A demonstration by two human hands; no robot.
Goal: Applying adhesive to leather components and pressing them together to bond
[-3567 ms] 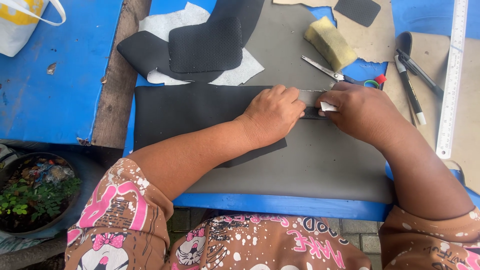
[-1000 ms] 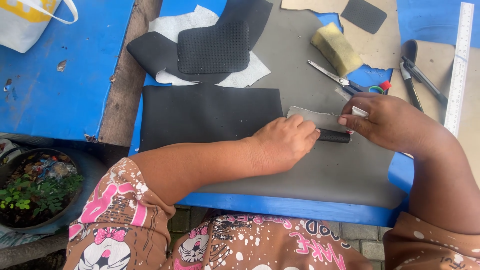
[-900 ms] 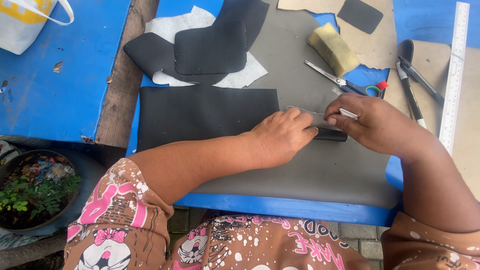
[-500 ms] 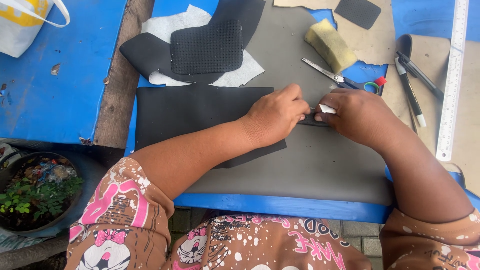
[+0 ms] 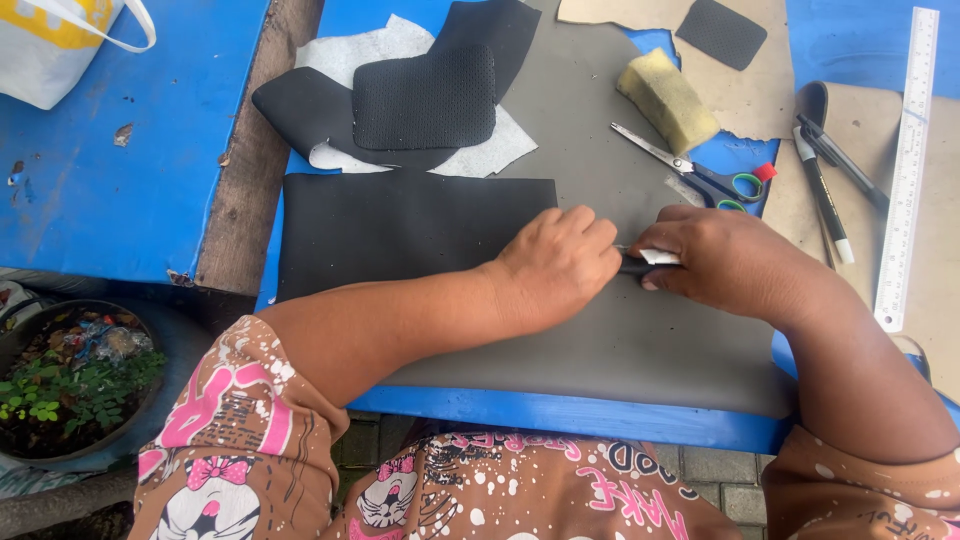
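We are mid-fold on a small black mesh strip (image 5: 632,265) lying on the grey sheet (image 5: 640,340): our left hand (image 5: 560,265) presses it flat, fingers curled, while our right hand (image 5: 725,260) pinches a white tool (image 5: 660,257) (likely a creaser). Next calls for steady pressure.

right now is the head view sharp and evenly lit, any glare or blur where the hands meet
Head view: soft even daylight, no harsh shadows or glare; the left hand and right hand are sharp, as is the ruler. The small black piece between them is mostly hidden by fingers, not blurred.
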